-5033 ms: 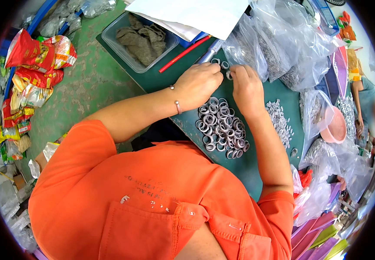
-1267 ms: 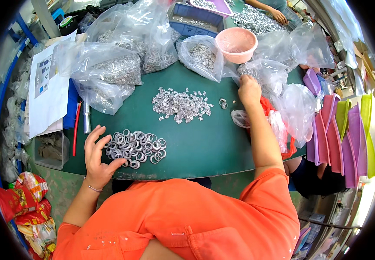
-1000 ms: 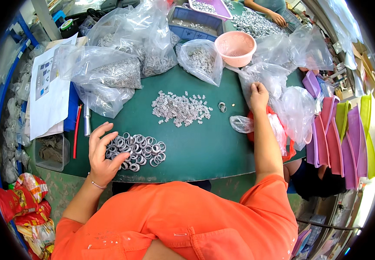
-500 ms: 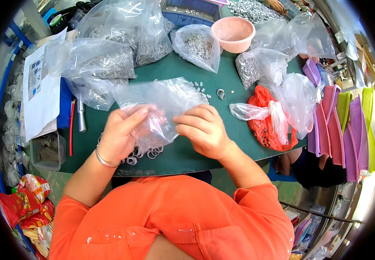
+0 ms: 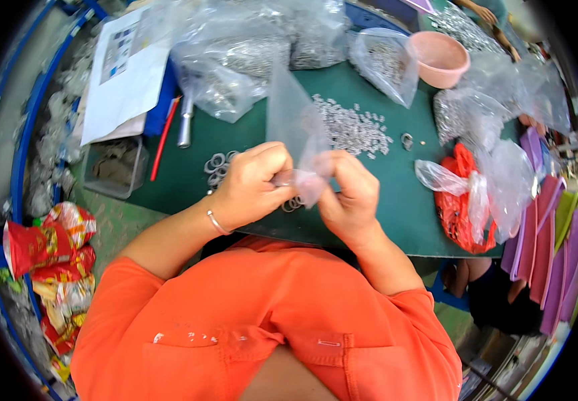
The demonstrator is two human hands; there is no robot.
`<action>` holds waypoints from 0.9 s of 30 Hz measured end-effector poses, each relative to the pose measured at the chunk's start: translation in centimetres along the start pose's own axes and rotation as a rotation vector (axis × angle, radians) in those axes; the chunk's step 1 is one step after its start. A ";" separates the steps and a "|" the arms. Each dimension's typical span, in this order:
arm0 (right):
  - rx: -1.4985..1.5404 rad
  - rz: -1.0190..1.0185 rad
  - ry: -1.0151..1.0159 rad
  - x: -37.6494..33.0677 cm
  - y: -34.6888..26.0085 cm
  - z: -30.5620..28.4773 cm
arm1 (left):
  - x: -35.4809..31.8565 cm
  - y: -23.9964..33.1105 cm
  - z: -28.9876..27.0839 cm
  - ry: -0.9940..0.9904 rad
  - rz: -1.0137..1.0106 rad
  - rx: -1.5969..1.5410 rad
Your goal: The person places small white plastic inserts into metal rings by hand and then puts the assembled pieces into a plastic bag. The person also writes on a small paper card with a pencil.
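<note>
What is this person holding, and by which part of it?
A clear plastic bag, gripped near its end closest to the person, by the left hand and right hand.

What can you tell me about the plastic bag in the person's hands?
The bag looks like thin, soft, see-through plastic, slightly cloudy and creased. No contents show in it. Its upper part sticks up past the hands, rising to a corner. The left hand and right hand grip its lower end with bent fingers. It is above the green table, overlapping the pile of small pieces in view. Whether its mouth is open cannot be told.
</note>
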State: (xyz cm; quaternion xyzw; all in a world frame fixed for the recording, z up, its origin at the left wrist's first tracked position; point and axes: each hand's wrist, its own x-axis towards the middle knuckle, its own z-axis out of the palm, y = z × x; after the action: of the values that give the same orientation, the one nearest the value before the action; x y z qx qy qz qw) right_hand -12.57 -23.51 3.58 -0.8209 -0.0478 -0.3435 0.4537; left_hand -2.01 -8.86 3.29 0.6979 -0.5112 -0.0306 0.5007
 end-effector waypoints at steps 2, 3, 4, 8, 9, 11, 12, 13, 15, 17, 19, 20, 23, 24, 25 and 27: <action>-0.062 0.029 0.034 -0.5 -0.1 -0.1 | -0.7 0.2 0.3 0.059 -0.150 -0.143; -0.038 0.106 0.044 -0.6 -0.3 -0.3 | -0.8 0.4 0.2 0.082 -0.138 -0.157; -0.023 0.188 0.054 -0.7 -0.5 -0.5 | -0.8 0.5 0.2 0.101 -0.124 -0.178; 0.232 0.193 0.067 -1.1 0.7 -1.1 | -0.8 0.0 0.3 0.046 -0.133 -0.415; 0.374 0.165 0.127 -0.5 1.4 -0.8 | -0.6 0.1 0.0 0.033 -0.216 -0.654; 0.653 0.289 0.148 -0.1 2.3 -0.8 | -0.1 0.6 -0.7 -0.002 -0.377 -1.134; 0.778 0.443 0.110 -0.1 2.6 -1.3 | 0.2 0.7 -0.8 -0.022 -0.379 -1.303; 0.901 0.599 0.074 -0.2 2.9 -1.9 | 0.2 0.8 -1.1 -0.046 -0.379 -1.471; 1.058 0.792 -0.005 -0.8 2.8 -2.3 | -0.4 0.2 -1.5 -0.101 -0.382 -1.699; 1.111 0.840 -0.011 -1.1 3.3 -2.6 | -0.9 -1.3 -1.9 0.029 -0.386 -1.732; 1.097 0.842 0.073 -1.7 4.0 -3.2 | -0.1 -2.0 -2.3 0.245 -0.486 -1.469; 1.070 0.814 0.131 -1.9 4.2 -3.5 | 0.4 -1.9 -2.4 0.392 -0.566 -1.179; 0.777 0.656 0.241 -1.2 4.2 -3.6 | 0.2 -3.8 -1.9 0.534 -0.249 -0.190; 0.641 0.589 0.261 -0.5 4.3 -3.3 | 0.1 -3.2 -1.8 0.487 -0.195 -0.286; 0.537 0.558 0.202 -0.3 4.1 -3.2 | 0.1 -2.3 -1.2 0.414 -0.199 -0.427; 0.631 0.657 0.195 0.2 4.1 -1.7 | 0.5 -1.4 -0.5 0.282 -0.183 -0.497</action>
State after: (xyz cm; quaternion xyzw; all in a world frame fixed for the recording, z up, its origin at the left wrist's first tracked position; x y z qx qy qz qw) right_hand -11.73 -27.30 1.38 -0.5782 0.1553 -0.2258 0.7685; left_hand -0.51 -8.93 2.75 0.5944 -0.3484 -0.1023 0.7175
